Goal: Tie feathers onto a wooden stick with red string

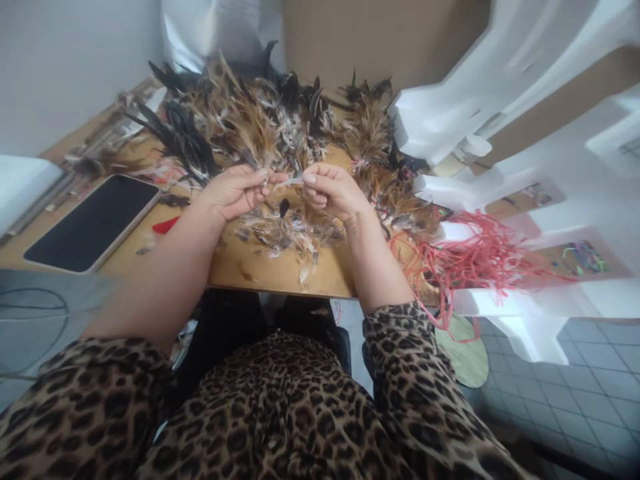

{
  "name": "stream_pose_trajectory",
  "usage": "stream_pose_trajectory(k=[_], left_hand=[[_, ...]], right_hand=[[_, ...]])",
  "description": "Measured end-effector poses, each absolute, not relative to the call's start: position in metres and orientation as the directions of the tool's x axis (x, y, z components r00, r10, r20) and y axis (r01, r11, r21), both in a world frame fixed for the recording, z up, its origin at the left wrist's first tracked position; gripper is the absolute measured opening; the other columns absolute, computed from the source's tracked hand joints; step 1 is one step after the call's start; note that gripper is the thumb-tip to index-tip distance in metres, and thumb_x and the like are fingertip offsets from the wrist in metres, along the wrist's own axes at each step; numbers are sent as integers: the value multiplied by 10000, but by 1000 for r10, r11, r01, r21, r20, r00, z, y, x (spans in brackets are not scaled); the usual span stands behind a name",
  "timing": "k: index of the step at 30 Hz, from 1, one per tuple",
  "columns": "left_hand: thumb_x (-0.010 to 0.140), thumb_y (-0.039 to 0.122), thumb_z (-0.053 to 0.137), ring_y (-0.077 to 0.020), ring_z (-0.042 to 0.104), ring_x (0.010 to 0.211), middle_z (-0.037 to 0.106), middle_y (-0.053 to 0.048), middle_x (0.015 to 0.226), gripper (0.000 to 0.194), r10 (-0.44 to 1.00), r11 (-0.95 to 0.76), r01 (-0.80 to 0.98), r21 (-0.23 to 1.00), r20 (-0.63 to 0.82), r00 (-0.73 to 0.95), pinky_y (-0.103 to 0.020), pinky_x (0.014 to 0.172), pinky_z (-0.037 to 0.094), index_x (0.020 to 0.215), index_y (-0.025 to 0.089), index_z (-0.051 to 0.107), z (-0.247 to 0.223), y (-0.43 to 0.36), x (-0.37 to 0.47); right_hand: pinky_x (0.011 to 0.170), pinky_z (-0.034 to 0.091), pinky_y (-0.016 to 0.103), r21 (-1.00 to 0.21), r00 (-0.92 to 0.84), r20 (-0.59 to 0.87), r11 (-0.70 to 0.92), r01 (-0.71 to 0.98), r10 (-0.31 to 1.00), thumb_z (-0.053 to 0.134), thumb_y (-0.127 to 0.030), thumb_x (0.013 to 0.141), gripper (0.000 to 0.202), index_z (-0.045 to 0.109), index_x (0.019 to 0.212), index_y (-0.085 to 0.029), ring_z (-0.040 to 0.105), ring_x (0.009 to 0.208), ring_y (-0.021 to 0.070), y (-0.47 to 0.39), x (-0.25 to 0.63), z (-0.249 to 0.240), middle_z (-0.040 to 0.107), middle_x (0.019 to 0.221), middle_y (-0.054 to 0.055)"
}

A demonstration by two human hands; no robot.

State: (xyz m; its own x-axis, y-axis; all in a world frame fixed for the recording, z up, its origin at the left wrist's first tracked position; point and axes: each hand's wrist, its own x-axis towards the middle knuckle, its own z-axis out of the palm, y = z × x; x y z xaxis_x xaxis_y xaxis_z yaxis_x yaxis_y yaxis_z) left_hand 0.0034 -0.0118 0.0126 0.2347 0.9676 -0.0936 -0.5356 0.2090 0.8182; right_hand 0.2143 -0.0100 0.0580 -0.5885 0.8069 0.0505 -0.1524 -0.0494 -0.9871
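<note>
My left hand (235,191) and my right hand (333,190) are raised close together over the table, both with thumb and fingers pinched. A thin whitish strip (291,181) stretches between the fingertips, and each hand grips one side of it. Brown feathers (254,133) rise just beyond my left fingertips; I cannot tell whether that hand also holds their base. Below the hands, small loose brown and white feathers (300,233) lie scattered on the wooden table (270,275).
Brown and black feather bunches (370,120) pile across the back. A phone (95,223) lies at left, near a red piece (165,225). At right, pinkish-red strips (480,257) drape over a white moulded frame (505,303) and hang past the table's edge.
</note>
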Motion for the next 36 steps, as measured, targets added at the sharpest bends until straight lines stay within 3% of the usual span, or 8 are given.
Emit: stream_pose_trajectory(k=[5,10,17,22,27,36], left_hand=[[763,64,649,-93,621,561,712,-174,900,47,933,282,-492,823,-115,342,-185,537,518,780,31,678,7,-10,6],[776,84,649,-106,634,593,713,-173,875,66,926,314,-486,815,-149,348,-189,564,529,801,42,693,5,-11,7],[790,85,637,-103,642,590,708,-124,768,71,900,358,-437,825,-181,396,-146,515,511,743,69,687,10,-12,10],[779,96,660,-105,646,581,690,-110,708,50,898,375,-418,827,-214,383,-137,509,508,742,67,680,10,-10,8],[752,75,682,-101,642,560,678,-104,670,41,930,334,-404,852,-228,289,-136,508,505,725,51,663,12,-9,8],[734,144,721,-94,636,535,677,-85,630,110,955,278,-220,935,-245,167,-135,515,496,664,91,655,13,-11,14]], right_hand=[[388,162,138,-978,-437,38,-56,-200,899,727,-395,722,340,473,764,-172,227,391,7,-6,212,47,298,488,-119],[386,154,160,-981,-332,97,33,-192,938,754,-448,668,389,486,738,-175,199,390,14,-3,211,38,270,474,-120],[411,209,171,-980,-276,195,176,-90,941,719,-493,682,382,542,749,-161,282,422,21,2,211,27,381,518,-88],[493,316,190,-953,-300,233,279,121,925,740,-406,661,318,625,789,-140,401,506,50,3,222,30,517,591,-47],[533,334,218,-866,-291,294,382,323,911,658,-324,725,215,663,792,-120,416,534,74,1,224,30,530,592,-29],[729,408,285,-555,-296,587,640,531,754,511,-297,864,206,647,816,-151,499,733,134,-3,216,29,558,734,18]])
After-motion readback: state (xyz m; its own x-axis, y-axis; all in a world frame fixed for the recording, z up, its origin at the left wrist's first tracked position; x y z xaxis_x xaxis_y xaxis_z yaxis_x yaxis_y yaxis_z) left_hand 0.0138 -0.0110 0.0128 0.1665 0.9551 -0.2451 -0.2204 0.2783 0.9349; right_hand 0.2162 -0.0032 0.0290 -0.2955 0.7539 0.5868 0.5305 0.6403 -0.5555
